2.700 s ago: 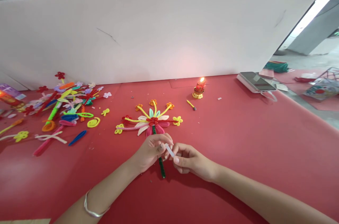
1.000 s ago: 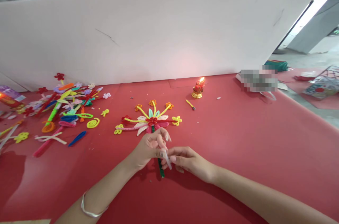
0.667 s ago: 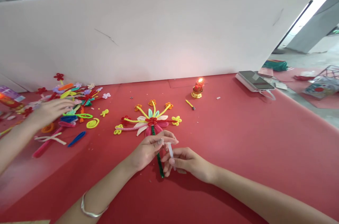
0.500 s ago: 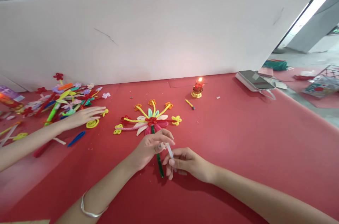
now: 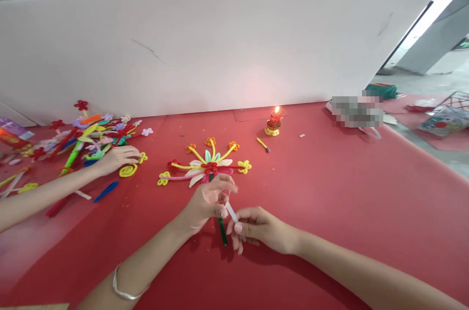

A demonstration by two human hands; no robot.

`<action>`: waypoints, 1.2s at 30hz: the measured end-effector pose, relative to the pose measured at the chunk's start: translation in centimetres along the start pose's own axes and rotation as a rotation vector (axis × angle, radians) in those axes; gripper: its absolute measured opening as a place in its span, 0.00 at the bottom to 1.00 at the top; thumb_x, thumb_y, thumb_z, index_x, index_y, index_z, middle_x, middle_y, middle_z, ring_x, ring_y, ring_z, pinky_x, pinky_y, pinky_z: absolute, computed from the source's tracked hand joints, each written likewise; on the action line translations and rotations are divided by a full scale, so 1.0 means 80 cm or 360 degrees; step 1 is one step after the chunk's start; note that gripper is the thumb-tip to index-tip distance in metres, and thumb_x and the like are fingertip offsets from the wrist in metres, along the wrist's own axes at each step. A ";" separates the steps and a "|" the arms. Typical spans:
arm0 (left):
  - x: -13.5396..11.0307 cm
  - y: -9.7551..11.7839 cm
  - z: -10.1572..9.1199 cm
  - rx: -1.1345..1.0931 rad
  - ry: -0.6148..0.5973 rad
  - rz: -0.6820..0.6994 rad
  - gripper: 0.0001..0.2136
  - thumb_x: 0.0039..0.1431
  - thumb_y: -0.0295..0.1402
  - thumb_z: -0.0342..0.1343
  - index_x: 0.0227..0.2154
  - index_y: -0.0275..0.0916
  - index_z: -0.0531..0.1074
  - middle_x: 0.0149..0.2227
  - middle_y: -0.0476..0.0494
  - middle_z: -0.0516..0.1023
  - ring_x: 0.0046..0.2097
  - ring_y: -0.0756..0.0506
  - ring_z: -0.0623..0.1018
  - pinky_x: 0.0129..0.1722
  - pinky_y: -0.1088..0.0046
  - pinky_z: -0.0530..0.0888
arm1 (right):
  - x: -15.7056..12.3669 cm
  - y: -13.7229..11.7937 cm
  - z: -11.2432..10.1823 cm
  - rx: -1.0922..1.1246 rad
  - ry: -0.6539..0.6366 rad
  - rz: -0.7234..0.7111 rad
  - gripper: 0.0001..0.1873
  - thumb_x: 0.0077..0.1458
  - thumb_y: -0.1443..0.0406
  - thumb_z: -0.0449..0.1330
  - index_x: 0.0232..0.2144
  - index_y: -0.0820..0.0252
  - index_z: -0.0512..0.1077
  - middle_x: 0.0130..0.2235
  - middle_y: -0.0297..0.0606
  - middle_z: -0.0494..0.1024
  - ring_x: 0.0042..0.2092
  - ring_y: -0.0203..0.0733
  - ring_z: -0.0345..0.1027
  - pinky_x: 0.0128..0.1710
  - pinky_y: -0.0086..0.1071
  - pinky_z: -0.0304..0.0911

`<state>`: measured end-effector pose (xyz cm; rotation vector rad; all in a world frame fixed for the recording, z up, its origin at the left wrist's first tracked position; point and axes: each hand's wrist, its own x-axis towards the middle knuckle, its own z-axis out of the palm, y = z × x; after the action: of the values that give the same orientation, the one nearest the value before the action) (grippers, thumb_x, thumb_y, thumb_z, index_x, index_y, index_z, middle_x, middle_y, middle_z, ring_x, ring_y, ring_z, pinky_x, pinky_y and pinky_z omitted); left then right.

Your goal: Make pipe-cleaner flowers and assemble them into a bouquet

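While the right hand [image 5: 262, 229] pinches a white stick [image 5: 232, 212], the left hand [image 5: 205, 206], grip unclear, partly hides the flower [image 5: 210, 168] on the red table [image 5: 330, 192]; a candle [image 5: 275, 119] burns beyond, and pixels mask one object [image 5: 356, 112].

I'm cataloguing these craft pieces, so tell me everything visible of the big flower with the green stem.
The flower lies on the red table, its stem pointing toward the wearer. It looks made of fuzzy craft wire: a red center, white, pale green and pink petals, and long yellow, pink and red arms tipped with small orange, red and yellow blossoms. The left hand covers much of the dark green stem; whether they touch is unclear.
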<state>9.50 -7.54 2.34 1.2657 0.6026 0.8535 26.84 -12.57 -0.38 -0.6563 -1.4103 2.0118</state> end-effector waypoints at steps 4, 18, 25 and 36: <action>0.001 0.004 -0.005 0.0106 -0.0137 -0.0025 0.17 0.45 0.46 0.62 0.35 0.41 0.79 0.39 0.42 0.67 0.41 0.44 0.66 0.37 0.68 0.65 | 0.001 0.001 -0.001 0.0039 0.0013 0.0027 0.21 0.53 0.51 0.56 0.34 0.66 0.70 0.26 0.36 0.73 0.26 0.32 0.67 0.23 0.26 0.49; -0.002 -0.009 0.002 -0.0022 -0.0163 -0.0220 0.31 0.45 0.55 0.56 0.50 0.43 0.70 0.51 0.37 0.67 0.48 0.40 0.67 0.43 0.68 0.66 | 0.003 0.002 -0.005 0.0111 0.0102 0.0011 0.20 0.52 0.51 0.57 0.34 0.65 0.69 0.25 0.34 0.72 0.25 0.31 0.65 0.24 0.26 0.49; 0.002 -0.005 -0.004 -0.0059 0.0004 -0.0050 0.11 0.49 0.41 0.61 0.23 0.37 0.76 0.35 0.45 0.65 0.39 0.48 0.67 0.40 0.73 0.65 | 0.003 0.004 -0.004 0.0160 0.0117 0.0089 0.21 0.52 0.50 0.57 0.34 0.64 0.69 0.24 0.33 0.71 0.24 0.30 0.64 0.24 0.25 0.48; 0.011 -0.010 0.002 -0.0766 0.0638 -0.0226 0.10 0.45 0.33 0.65 0.22 0.35 0.69 0.25 0.52 0.64 0.25 0.56 0.62 0.23 0.82 0.61 | 0.010 -0.006 -0.014 0.0256 0.0177 0.0055 0.16 0.54 0.54 0.57 0.28 0.62 0.64 0.17 0.26 0.62 0.18 0.26 0.50 0.19 0.25 0.41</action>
<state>10.31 -6.94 1.69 0.6119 0.7386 1.0650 27.13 -11.09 -0.32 -0.7134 -1.1670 2.0567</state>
